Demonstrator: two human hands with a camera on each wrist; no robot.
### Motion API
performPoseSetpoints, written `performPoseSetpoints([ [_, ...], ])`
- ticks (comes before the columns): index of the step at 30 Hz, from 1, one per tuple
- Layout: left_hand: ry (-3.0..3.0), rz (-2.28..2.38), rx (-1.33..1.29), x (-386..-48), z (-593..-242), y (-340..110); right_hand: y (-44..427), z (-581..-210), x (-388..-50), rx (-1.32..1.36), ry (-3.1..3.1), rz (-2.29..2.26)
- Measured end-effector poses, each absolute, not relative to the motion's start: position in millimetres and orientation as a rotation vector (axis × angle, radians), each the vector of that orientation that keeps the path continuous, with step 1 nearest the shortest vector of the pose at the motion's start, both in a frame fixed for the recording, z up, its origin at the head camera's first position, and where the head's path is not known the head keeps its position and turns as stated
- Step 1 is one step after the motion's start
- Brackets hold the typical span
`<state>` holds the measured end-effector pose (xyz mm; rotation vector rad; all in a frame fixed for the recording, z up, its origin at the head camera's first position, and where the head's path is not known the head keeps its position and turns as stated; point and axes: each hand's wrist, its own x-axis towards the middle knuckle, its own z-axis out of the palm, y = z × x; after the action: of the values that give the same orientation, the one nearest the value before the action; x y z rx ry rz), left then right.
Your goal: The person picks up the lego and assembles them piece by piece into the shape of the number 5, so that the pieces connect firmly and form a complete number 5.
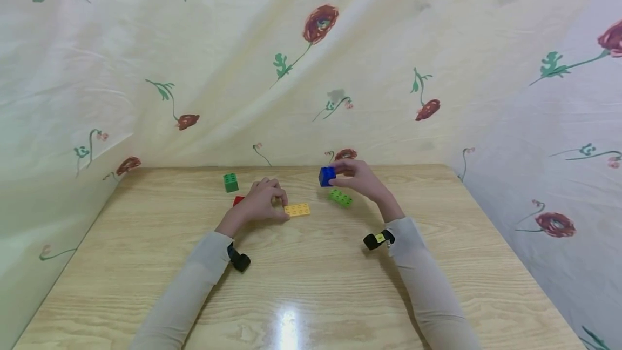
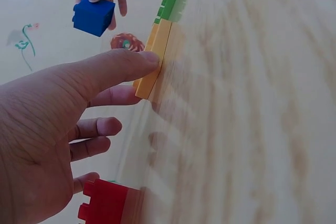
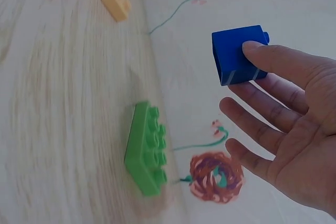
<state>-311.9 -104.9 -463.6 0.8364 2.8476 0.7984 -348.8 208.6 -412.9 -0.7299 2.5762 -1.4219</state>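
Observation:
A blue toy brick [image 3: 239,51] is pinched between the thumb and fingers of my right hand [image 1: 358,179], raised off the table. Just below it on the wood lies a flat light green brick [image 1: 340,197], studs up. My left hand [image 1: 259,201] pinches one end of a flat yellow brick [image 1: 297,209], thumb on one side and a finger on the other; the brick lies at table level. Partly hidden behind the left hand is a red brick [image 2: 107,203], close to its lower fingers.
A dark green brick [image 1: 230,182] stands at the back left of the wooden table [image 1: 311,296]. Flowered cloth [image 1: 233,96] hangs along the table's back edge and both sides. Each wrist wears a strapped black camera.

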Motion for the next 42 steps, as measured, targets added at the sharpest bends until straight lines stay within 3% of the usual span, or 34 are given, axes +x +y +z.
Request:
performPoseSetpoints([
  [42, 2.843, 0.822, 0.819, -310, -462, -105, 170, -433, -337, -0.916, 2.478, -1.399],
])
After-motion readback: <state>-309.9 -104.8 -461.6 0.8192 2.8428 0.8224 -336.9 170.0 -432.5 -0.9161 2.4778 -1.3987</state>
